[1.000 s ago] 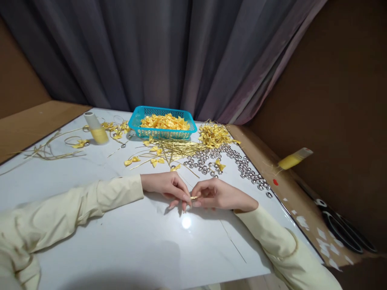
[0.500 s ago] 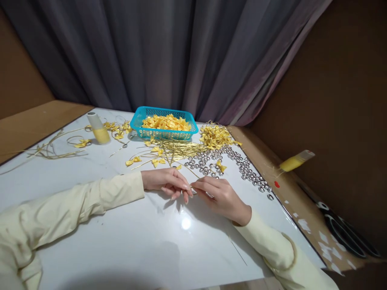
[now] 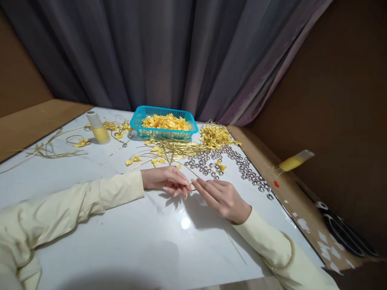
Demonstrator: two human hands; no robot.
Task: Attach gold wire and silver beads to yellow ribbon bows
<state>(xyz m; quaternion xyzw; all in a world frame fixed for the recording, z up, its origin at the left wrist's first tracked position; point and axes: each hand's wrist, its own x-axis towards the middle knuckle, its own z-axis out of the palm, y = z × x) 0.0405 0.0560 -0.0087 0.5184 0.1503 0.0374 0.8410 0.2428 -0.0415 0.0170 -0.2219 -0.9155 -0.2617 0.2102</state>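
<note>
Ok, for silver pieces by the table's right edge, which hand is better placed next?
Probably the right hand: it's nearer the silver pieces; the left hand would reach across it. Both seem to pinch a thin golden strand.

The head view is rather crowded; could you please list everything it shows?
Table: one, white, foreground
Curtain: one, grey-purple, behind
Walls: two, brown, either side
Basket: one, blue, far edge
Bows: many, yellow, in and around basket
Cords: many, gold, across table
Beads: many, silver, right half
Spools: two, yellow, left and right
Scissors: one pair, black handles, far right
Scraps: several, white, near scissors
Small piece: one, red, right of beads
Held cord: one, gold, centre
Sleeves: two, cream, both arms
Left hand: one, bare, on held cord
Right hand: one, bare, on held cord
</note>
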